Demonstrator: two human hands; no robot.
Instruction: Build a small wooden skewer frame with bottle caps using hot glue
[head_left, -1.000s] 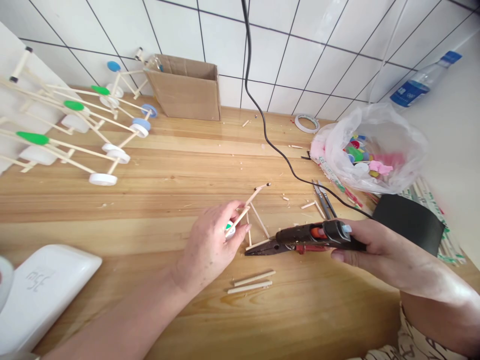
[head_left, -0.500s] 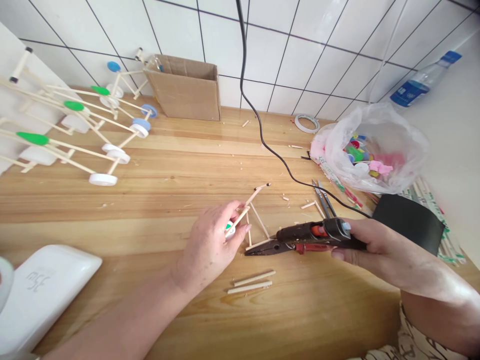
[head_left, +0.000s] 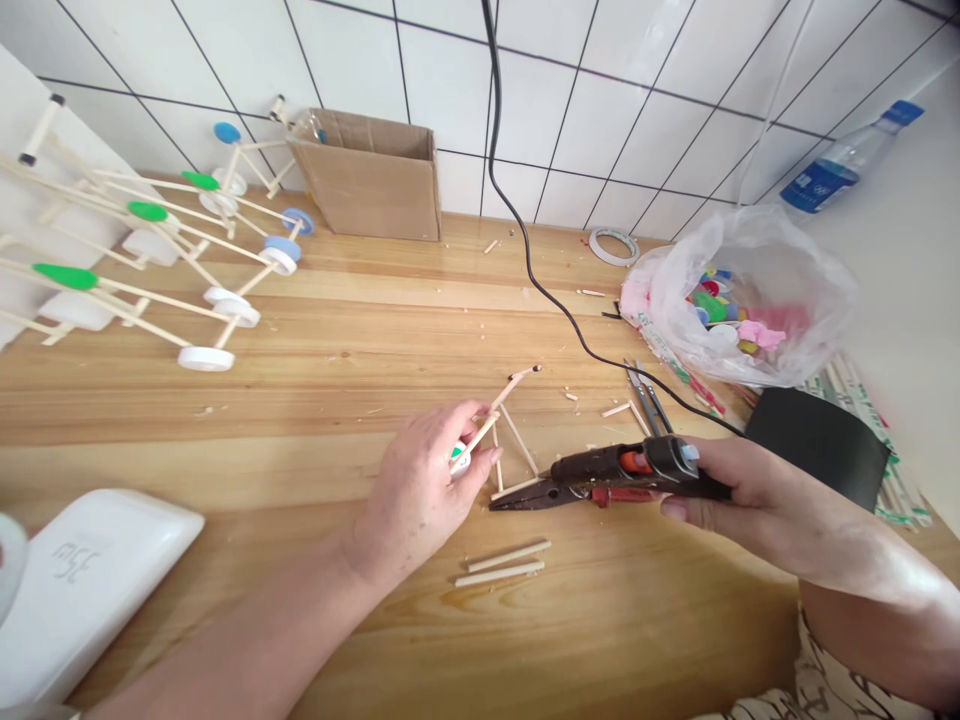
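Observation:
My left hand [head_left: 431, 465] is closed on a small frame of thin wooden sticks [head_left: 519, 440], which has a dark-tipped crossbar at its far end. A green and white piece [head_left: 459, 457] shows partly between my fingers. In my right hand [head_left: 757, 490] is a black glue gun [head_left: 622, 465], its nozzle touching or very near the frame's lower right corner. Under the gun lie pliers [head_left: 536, 494] with dark jaws and red handles, beside the frame's lower stick. Two loose sticks [head_left: 502, 565] rest on the table closer to me.
Several stick models [head_left: 150, 295] with bottle-cap wheels stand at left, near a cardboard box [head_left: 367, 185]. A white power bank [head_left: 97, 590] lies front left. A black cord [head_left: 555, 305] crosses the table. At right are scissors [head_left: 649, 395], a tape roll [head_left: 613, 246] and a plastic bag [head_left: 750, 300] of caps.
The glue gun has shifted very slightly to the left, and its cord has swung a little to the right. My left hand and the stick frame look unmoved.

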